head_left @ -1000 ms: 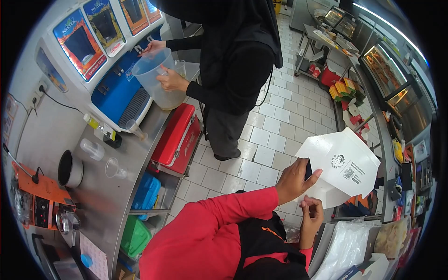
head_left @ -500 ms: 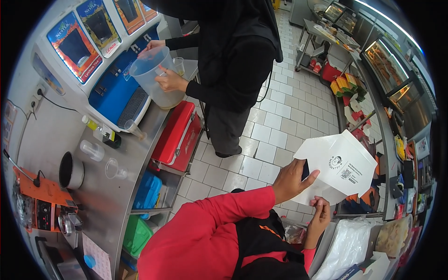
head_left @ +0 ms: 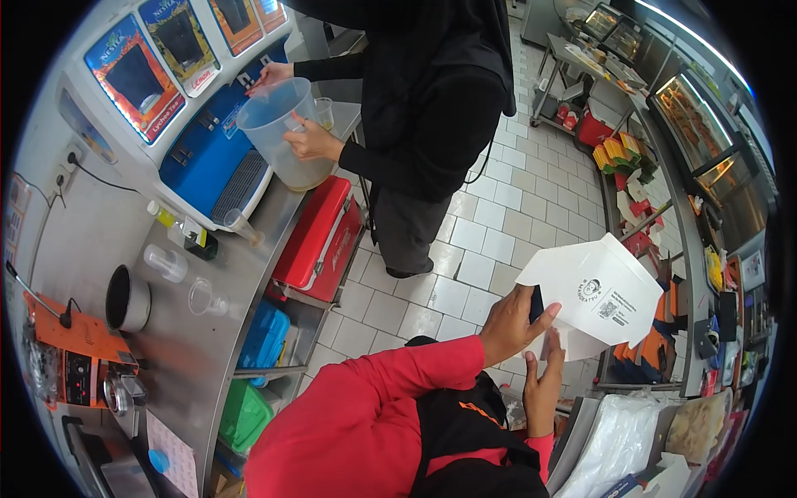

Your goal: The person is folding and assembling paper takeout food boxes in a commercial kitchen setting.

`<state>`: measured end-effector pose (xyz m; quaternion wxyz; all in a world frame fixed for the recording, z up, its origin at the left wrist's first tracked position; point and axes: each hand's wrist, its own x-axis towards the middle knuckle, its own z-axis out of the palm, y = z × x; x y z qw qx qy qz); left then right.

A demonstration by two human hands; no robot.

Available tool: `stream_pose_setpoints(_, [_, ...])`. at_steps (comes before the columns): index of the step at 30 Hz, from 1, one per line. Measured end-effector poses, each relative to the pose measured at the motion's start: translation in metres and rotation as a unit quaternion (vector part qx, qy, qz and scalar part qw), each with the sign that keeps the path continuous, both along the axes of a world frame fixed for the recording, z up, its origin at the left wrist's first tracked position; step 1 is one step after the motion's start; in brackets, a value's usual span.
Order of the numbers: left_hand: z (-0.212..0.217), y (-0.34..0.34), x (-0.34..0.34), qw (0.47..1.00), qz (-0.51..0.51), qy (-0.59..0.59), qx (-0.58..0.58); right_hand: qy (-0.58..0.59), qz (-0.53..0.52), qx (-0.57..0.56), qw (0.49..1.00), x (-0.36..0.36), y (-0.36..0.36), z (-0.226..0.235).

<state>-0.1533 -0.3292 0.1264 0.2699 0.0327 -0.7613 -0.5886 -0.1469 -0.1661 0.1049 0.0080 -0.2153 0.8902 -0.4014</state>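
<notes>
Fingers [head_left: 544, 318] of the left hand [head_left: 510, 330] hold one white, angular cardboard carton [head_left: 591, 290] by its left edge, some hidden behind it. Just below them is the right hand [head_left: 544, 386], near the lower flap; I cannot tell whether it grips. Well left of the fingers I count one round metal pot [head_left: 139, 309], too dark inside to read, and farther off one translucent plastic jug [head_left: 278, 133] held by a black-clad co-worker [head_left: 436, 124], cut off above.

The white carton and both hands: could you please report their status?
Left hand gripping white carton. Right hand by lower flap, grip unclear. Carton flaps angled. Co-worker beyond, apart from carton.
</notes>
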Motion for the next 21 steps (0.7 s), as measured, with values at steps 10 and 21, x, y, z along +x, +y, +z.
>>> stream_pose_setpoints(10, [-0.007, -0.002, -0.004, 1.0, 0.019, -0.002, 0.0, -0.099, -0.029, -0.308, 0.946, 0.002, 0.019, -0.009])
stream_pose_setpoints(21, [-0.009, 0.0, -0.001, 1.0, 0.01, -0.006, -0.008, -0.148, -0.101, -0.358, 0.916, 0.011, 0.031, -0.012])
